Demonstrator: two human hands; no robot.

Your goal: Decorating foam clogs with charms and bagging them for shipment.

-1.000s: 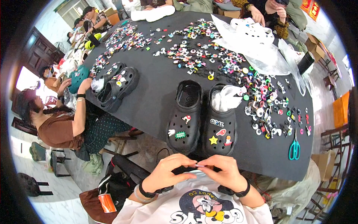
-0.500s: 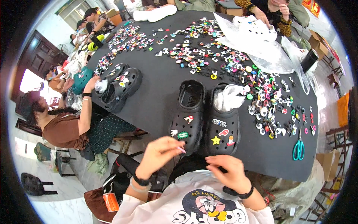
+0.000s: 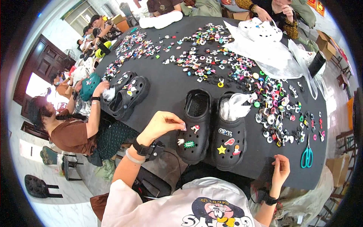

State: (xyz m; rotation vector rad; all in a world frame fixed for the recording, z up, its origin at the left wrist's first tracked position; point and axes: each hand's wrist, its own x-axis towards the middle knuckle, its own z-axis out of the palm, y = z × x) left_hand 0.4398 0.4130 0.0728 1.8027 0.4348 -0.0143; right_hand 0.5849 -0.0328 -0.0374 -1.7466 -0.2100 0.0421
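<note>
Charm (image 3: 184, 126), small and pinkish, sat pinched in my left hand (image 3: 160, 125) at the left black clog (image 3: 197, 145); my right hand (image 3: 280, 172), released, hung slack near teal-handled scissors (image 3: 307, 148)

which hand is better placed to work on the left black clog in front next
Probably the left hand: it pinches a small pinkish piece by that black clog, while the right hand is farther away.
</note>
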